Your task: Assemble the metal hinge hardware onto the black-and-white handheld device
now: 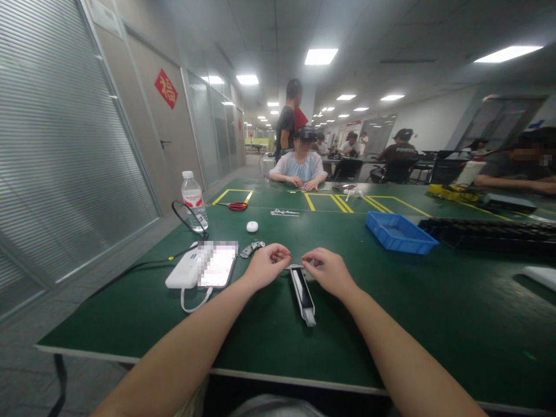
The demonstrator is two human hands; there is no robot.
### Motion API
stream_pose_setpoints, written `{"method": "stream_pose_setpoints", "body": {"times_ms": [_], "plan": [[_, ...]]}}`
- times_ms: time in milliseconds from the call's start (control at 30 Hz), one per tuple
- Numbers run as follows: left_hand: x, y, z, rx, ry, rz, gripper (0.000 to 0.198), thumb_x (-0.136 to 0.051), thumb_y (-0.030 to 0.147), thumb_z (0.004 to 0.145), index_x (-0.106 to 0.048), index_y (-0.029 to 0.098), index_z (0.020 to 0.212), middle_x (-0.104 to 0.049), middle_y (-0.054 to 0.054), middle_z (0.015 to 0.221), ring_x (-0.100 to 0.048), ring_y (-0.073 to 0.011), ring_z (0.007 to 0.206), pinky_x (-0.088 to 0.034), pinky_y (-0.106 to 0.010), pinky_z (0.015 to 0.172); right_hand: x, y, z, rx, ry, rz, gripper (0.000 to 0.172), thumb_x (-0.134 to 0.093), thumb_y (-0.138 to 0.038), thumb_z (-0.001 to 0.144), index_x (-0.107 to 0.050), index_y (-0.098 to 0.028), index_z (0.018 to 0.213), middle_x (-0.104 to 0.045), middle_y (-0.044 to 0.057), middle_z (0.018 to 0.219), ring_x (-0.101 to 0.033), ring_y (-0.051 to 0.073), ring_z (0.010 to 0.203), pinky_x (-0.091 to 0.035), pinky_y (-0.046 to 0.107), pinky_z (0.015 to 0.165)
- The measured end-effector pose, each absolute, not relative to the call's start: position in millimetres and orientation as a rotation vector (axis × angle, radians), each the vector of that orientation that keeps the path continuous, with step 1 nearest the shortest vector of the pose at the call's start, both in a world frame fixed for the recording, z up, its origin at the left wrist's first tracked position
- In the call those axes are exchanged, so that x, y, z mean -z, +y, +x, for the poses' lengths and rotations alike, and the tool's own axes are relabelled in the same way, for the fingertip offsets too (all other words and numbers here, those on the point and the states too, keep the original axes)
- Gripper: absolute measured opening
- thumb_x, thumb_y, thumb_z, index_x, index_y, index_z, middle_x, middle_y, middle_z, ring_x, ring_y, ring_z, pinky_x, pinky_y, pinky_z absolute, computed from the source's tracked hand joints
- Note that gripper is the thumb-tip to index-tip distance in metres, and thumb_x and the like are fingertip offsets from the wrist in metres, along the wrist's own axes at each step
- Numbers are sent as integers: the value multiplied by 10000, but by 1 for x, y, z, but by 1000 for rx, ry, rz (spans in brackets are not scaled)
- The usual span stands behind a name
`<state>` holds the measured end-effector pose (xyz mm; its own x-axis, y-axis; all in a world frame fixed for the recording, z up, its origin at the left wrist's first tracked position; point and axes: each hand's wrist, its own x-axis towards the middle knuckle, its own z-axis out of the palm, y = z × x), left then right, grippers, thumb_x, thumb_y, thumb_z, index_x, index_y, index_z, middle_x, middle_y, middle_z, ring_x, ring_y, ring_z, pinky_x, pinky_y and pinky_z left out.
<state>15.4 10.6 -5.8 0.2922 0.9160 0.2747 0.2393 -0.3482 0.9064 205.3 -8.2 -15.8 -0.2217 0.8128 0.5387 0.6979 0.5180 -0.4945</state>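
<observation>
A narrow device with a black face and pale rim point(303, 291) lies on the green table point(347, 341), its far end between my two hands. My left hand point(268, 266) is closed at the left of that end, fingertips pinched around a small thin piece. At the right of the same end, my right hand point(328, 270) has its thumb and fingers pressed together; what they hold is too small to name. A curved grey metal-looking part point(252, 249) lies just beyond my left hand.
Left of my hands are a white power bank point(182, 274), a phone point(221, 263) and a bottle point(193, 200). A white case point(252, 226), red-handled scissors point(237, 206) and blue tray point(400, 233) lie farther back. A person point(299, 165) sits opposite.
</observation>
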Motion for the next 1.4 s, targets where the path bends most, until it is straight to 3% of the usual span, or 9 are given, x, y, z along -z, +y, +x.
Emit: {"method": "stream_pose_setpoints", "body": {"times_ms": [200, 533, 1400], "plan": [[3, 13, 3, -844, 1390, 2270, 148, -580, 188, 726, -667, 176, 845, -664, -21, 827, -585, -152, 754, -449, -264, 707, 24, 1, 219, -267, -2076, -1318, 131, -600, -265, 764, -696, -182, 795, -621, 40, 778, -539, 132, 657, -438, 264, 645], [-4, 5, 3, -532, 1479, 2522, 221, -565, 337, 780, -700, 217, 906, -639, -54, 910, -568, -214, 912, -404, -338, 843, 24, 1, 221, -320, -2112, -1379, 136, -605, -248, 768, -706, -184, 832, -595, 33, 777, -510, 122, 645, -416, 256, 635], [1, 6, 4, -539, 1427, 2521, 172, -554, 284, 782, -697, 200, 826, -646, -50, 844, -569, -216, 868, -378, -344, 801, 22, 0, 220, -283, -2101, -1420, 146, -619, -278, 754, -714, -187, 817, -596, 26, 727, -527, 128, 633, -411, 256, 610]]}}
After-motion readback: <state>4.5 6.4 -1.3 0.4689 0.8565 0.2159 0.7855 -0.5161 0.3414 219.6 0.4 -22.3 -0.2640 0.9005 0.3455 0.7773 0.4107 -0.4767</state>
